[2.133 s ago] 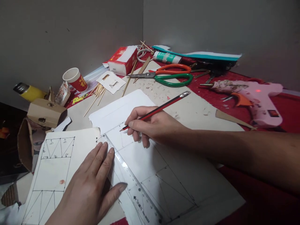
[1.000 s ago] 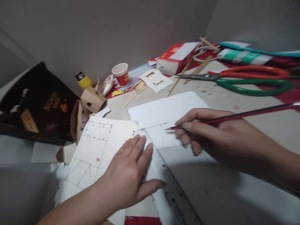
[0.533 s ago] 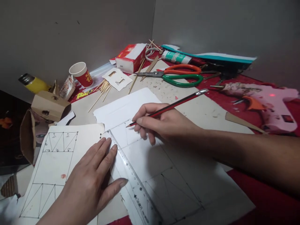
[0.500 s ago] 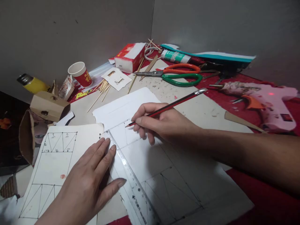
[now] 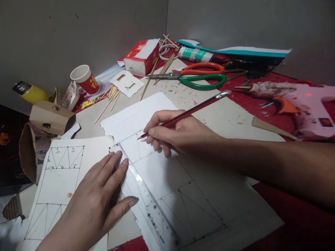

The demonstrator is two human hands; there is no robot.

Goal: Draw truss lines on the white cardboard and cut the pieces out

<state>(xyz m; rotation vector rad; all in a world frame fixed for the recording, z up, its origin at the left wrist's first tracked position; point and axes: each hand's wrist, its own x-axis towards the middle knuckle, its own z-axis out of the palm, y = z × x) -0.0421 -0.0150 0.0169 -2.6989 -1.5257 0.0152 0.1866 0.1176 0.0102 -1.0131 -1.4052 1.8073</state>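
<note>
My right hand [image 5: 167, 134] grips a red-and-black pencil [image 5: 193, 109], its tip at a drawn line on the white sheet [image 5: 157, 174]. Straight lines, dots and triangles are marked on that sheet. A clear plastic ruler [image 5: 146, 195] lies slantwise across it. My left hand [image 5: 96, 191] rests flat with fingers stretched, the fingertips at the ruler's left edge. Under and beside that hand is a second sheet [image 5: 60, 184] bearing a similar drawing with handwritten marks; the hand and wrist hide part of it.
Scissors [image 5: 201, 77], a pink glue gun [image 5: 306, 104], a red tissue pack [image 5: 142, 57] and a paper cup [image 5: 85, 80] stand or lie behind the sheets. Wooden sticks [image 5: 111, 96], a cut-out card [image 5: 128, 83], a cardboard piece [image 5: 51, 116] and a yellow bottle [image 5: 31, 92] are at the left.
The view has shifted slightly. The pencil tip stays near the same drawn line, and the left hand remains beside the ruler.
</note>
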